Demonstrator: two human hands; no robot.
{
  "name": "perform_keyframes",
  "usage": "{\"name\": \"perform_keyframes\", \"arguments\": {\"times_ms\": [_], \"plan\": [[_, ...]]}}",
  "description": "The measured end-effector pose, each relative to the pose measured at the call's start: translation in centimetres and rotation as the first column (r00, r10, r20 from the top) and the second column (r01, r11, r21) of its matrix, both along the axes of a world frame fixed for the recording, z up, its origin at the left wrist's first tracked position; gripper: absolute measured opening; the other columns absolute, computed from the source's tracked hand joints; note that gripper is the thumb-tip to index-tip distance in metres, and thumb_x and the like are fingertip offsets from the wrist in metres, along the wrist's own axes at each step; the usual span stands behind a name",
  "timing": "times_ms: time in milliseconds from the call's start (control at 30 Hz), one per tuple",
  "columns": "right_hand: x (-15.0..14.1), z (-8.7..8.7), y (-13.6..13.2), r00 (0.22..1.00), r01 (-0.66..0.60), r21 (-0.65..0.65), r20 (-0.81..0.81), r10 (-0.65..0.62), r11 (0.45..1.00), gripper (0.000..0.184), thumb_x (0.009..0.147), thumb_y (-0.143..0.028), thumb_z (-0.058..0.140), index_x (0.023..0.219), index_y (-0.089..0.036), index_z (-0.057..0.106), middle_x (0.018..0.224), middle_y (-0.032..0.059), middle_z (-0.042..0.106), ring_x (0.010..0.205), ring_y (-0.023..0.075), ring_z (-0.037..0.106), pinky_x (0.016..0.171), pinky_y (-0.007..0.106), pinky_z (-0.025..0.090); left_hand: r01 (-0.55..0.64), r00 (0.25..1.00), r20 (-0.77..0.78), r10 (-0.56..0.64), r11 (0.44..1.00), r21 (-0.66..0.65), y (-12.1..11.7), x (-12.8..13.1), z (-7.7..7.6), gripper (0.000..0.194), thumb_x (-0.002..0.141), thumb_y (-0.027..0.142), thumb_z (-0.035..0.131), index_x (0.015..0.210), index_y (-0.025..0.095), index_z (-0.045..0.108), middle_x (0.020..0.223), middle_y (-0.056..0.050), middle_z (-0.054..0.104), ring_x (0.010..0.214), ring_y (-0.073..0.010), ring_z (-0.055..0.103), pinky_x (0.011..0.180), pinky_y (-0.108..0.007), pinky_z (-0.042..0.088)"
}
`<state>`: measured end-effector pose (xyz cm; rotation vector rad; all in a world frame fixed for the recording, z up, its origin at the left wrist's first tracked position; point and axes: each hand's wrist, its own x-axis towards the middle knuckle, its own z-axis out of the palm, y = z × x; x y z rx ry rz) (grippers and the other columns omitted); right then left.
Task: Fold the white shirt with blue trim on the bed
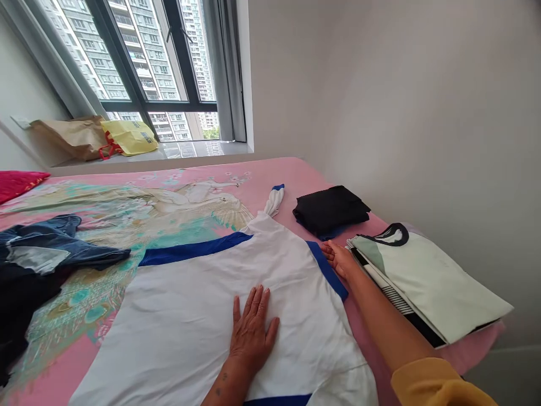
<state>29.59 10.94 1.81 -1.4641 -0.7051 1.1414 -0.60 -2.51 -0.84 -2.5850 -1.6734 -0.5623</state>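
Head view, downward over bed [296, 175]

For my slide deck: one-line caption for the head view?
Left hand flat on white shirt; right hand at its blue sleeve band.

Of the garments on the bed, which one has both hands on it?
The white shirt with blue trim: left hand flat on it, right hand at its edge.

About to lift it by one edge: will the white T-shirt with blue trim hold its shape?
Probably not: the white T-shirt with blue trim lies wrinkled, so it likely droops. Seems light. Under the flat left hand it may slide on the pink bedspread.
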Motion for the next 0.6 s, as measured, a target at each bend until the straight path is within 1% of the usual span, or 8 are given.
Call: {"name": "perform_keyframes", "arguments": {"times_ms": [167, 300, 367, 433, 467, 500, 533, 600], "plan": [[0.8, -0.9, -3.2, 0.996, -0.031, -0.082, 0.085, 0.038, 0.996, 0.026, 0.084, -0.045, 0.049, 0.086, -0.019, 0.051, 0.076, 0.0024, 0.064, 0.055, 0.0097, 0.058, 0.044, 0.019, 0.044, 0.0, 1.0, -0.021, 0.001, 1.0, 0.015, 0.1, 0.1, 0.0, 0.059, 0.089, 0.039, 0.038, 0.144, 0.025, 0.02, 0.148, -0.005, 0.028, 0.135, -0.0234, 0.027, 0.112, -0.05, 0.001], [1.8, -0.9, -7.5, 0.956, -0.091, -0.157, 0.263, 0.13, 0.983, 0.035, 0.07, -0.051, 0.065, 0.065, -0.019, 0.052, 0.051, -0.0027, 0.052, 0.04, 0.0084, 0.043, 0.036, 0.019, 0.029, -0.008, 1.0, -0.025, 0.008, 1.0, -0.008, 0.2, 0.2, 0.1, 0.057, 0.089, 0.039, 0.037, 0.143, 0.025, 0.023, 0.148, -0.005, 0.027, 0.135, -0.0234, 0.027, 0.112, -0.051, 0.002], [2.0, -0.8, -9.1, 0.842, -0.148, -0.215, 0.485, 0.237, 0.965, 0.043, 0.068, -0.057, 0.064, 0.053, -0.018, 0.05, 0.045, -0.0027, 0.046, 0.039, 0.0086, 0.039, 0.039, 0.022, 0.026, -0.01, 1.0, -0.019, 0.01, 1.0, -0.013, 0.1, 0.3, 0.1, 0.057, 0.088, 0.039, 0.038, 0.142, 0.025, 0.025, 0.148, -0.005, 0.028, 0.135, -0.0238, 0.027, 0.112, -0.051, 0.002], [1.8, -0.5, -10.0, 0.634, -0.179, -0.295, 0.694, 0.34, 0.938, 0.051, 0.071, -0.063, 0.056, 0.049, -0.019, 0.048, 0.046, -0.0008, 0.047, 0.042, 0.0101, 0.04, 0.043, 0.024, 0.024, -0.011, 1.0, -0.012, 0.011, 1.0, -0.014, 0.1, 0.4, 0.2, 0.057, 0.088, 0.04, 0.038, 0.142, 0.024, 0.027, 0.148, -0.006, 0.029, 0.135, -0.0243, 0.027, 0.112, -0.052, 0.002], [1.6, -0.3, -10.2, 0.542, -0.185, -0.327, 0.752, 0.374, 0.927, 0.052, 0.073, -0.064, 0.052, 0.049, -0.019, 0.048, 0.047, -0.0001, 0.049, 0.044, 0.0111, 0.042, 0.044, 0.025, 0.024, -0.011, 1.0, -0.009, 0.011, 1.0, -0.015, 0.1, 0.4, 0.3, 0.057, 0.088, 0.04, 0.039, 0.142, 0.025, 0.028, 0.148, -0.006, 0.029, 0.135, -0.0243, 0.027, 0.112, -0.052, 0.002], [1.5, -0.1, -10.3, 0.493, -0.189, -0.34, 0.778, 0.389, 0.921, 0.05, 0.074, -0.064, 0.051, 0.051, -0.019, 0.049, 0.049, 0.0002, 0.051, 0.046, 0.012, 0.044, 0.045, 0.025, 0.024, -0.011, 1.0, -0.008, 0.01, 1.0, -0.017, 0.1, 0.4, 0.3, 0.057, 0.088, 0.04, 0.038, 0.141, 0.025, 0.028, 0.148, -0.006, 0.029, 0.135, -0.0243, 0.027, 0.112, -0.052, 0.002], [1.5, 0.1, -10.3, 0.472, -0.188, -0.339, 0.792, 0.388, 0.922, 0.047, 0.075, -0.062, 0.051, 0.054, -0.019, 0.05, 0.051, 0.0, 0.052, 0.048, 0.0127, 0.046, 0.047, 0.025, 0.025, -0.011, 1.0, -0.007, 0.011, 1.0, -0.017, 0.1, 0.4, 0.4, 0.056, 0.088, 0.04, 0.038, 0.141, 0.025, 0.029, 0.148, -0.005, 0.029, 0.135, -0.0243, 0.027, 0.112, -0.052, 0.003], [1.9, 0.4, -10.4, 0.467, -0.162, -0.31, 0.812, 0.35, 0.937, 0.038, 0.074, -0.055, 0.054, 0.059, -0.02, 0.051, 0.056, -0.0008, 0.055, 0.053, 0.0134, 0.049, 0.049, 0.025, 0.027, -0.013, 1.0, -0.008, 0.013, 1.0, -0.015, 0.0, 0.4, 0.4, 0.055, 0.088, 0.04, 0.038, 0.14, 0.026, 0.031, 0.148, -0.005, 0.029, 0.135, -0.0246, 0.028, 0.111, -0.052, 0.003]]}}
